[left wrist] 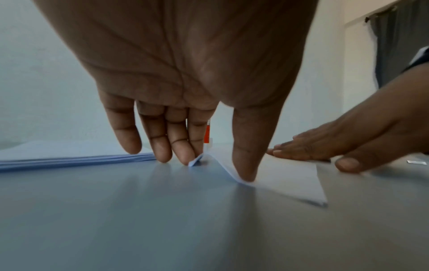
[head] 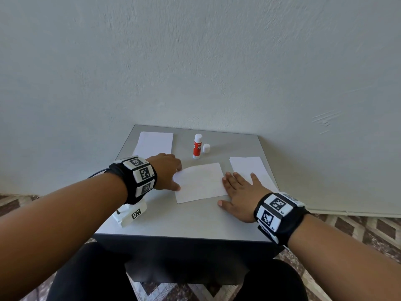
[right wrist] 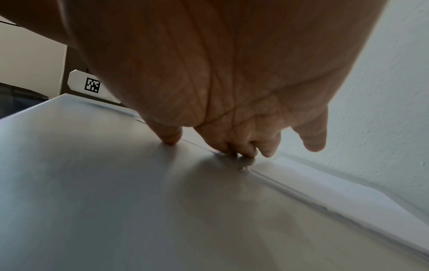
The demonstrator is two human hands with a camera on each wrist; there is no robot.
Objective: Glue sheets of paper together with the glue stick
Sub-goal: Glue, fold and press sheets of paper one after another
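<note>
Middle sheet (head: 200, 182) lies flat on grey counter (head: 186, 220), slightly skewed; left hand (head: 168, 170) on its left edge, fingers straight, thumb tip and fingertip pressing, corner curled up a bit under fingertip; right hand (head: 239, 195) spread flat, fingers on sheet's right edge, thumb on counter; glue stick (head: 197, 146) upright behind sheet, uncapped, cap (head: 206, 148) just beside it; paper stack (head: 154, 144) far left, another stack (head: 249, 168) right, partly under right hand.

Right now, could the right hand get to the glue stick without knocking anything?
Probably yes. The right hand lies flat at the middle sheet's edge, and the glue stick stands upright beyond it with bare table between. Only its loose cap stands close beside it.
</note>
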